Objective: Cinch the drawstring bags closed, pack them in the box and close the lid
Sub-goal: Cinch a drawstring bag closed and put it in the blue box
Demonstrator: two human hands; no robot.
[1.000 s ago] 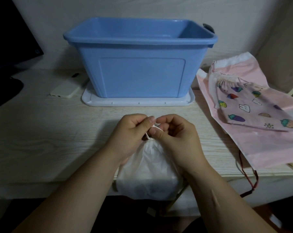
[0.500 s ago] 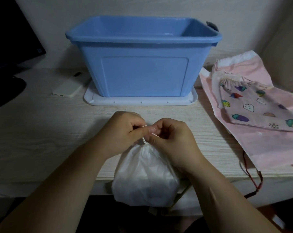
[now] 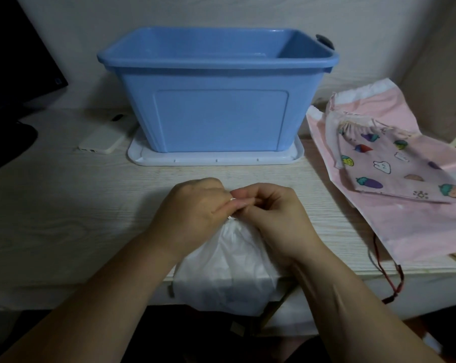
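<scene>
- Both hands meet fingertip to fingertip: the left hand (image 3: 193, 213) and right hand (image 3: 276, 218) have their fingers curled, each pinching the drawstring (image 3: 231, 199) at the gathered neck of the white bag (image 3: 227, 273).
- The white bag lies directly under the hands, neck pointing away from the person and its bottom hanging over the desk's (image 3: 64, 205) near edge.
- The blue box (image 3: 221, 119) stands straight ahead, well apart from the hands, open-topped, with its long axis left to right. Both hands look equally near it.
- The box sits on its white lid (image 3: 216, 160).
- To the right, nearer the right hand, the patterned bag (image 3: 400, 163) rests on the pink bag (image 3: 418, 226).
- Count: three bags, one box, one lid.
- The inside of the box is mostly hidden.
</scene>
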